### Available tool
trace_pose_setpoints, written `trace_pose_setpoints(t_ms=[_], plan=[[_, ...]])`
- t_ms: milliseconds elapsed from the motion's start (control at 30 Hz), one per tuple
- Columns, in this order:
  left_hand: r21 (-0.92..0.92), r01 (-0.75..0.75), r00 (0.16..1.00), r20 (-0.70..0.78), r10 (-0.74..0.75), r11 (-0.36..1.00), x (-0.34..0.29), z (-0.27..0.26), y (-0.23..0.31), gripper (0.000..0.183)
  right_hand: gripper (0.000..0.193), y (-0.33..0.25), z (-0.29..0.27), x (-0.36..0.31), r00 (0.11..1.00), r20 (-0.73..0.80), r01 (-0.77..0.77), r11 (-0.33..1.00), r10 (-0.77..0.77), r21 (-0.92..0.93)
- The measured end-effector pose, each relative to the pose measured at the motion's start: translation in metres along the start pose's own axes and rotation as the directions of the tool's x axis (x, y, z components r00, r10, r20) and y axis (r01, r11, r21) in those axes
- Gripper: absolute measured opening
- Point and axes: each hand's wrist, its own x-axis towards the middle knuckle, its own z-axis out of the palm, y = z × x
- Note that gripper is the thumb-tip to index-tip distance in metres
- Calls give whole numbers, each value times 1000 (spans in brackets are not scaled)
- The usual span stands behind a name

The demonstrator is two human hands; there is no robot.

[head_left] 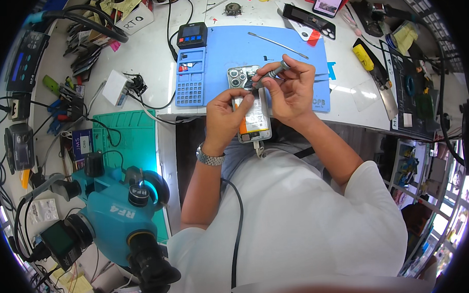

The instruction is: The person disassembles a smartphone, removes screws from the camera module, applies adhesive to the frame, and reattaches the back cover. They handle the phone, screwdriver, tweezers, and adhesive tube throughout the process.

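Note:
An opened smartphone (255, 126) lies tilted over the desk's front edge, its orange-and-white battery and round camera lenses exposed. A white cable connector (258, 147) meets its lower end. My left hand (227, 116) is closed on the phone's left side, thumb and bent index finger over its upper middle. In my right hand (296, 87) is a grey screwdriver (280, 69), pinched between thumb and fingers. Its handle points up to the right and its lower end reaches the phone near the cameras. My fingers hide the screwdriver's tip and part of the phone's inside.
Beneath the phone's upper end is a blue repair mat (226, 43) with a parts tray (189, 91) and a metal pry tool (277, 46). A small black device (192, 35) sits at its corner. A teal microscope (118, 212) stands left. A yellow-handled knife (363, 57) lies right.

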Motion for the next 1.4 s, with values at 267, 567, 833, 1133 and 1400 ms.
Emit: trace_pose_setpoints(t_ms=[267,567,833,1133,1400], plan=[[6,-9,1000,0,9,1000,4,1,0,19,57,2,0,3,1000,19,10,1000,-10,1],[33,-13,1000,-1,13,999,4,3,2,19,58,2,-3,3,1000,24,17,998,-16,-57],[50,2,1000,0,-2,999,3,2,2,22,56,-1,-4,5,997,48,57,995,-53,-81],[-40,-70,997,40,71,997,6,6,6,93,50,9,1,22,996,-64,57,994,-63,-89],[-35,-31,998,45,33,999,5,7,10,100,51,27,5,38,995,-14,97,984,-100,-148]])
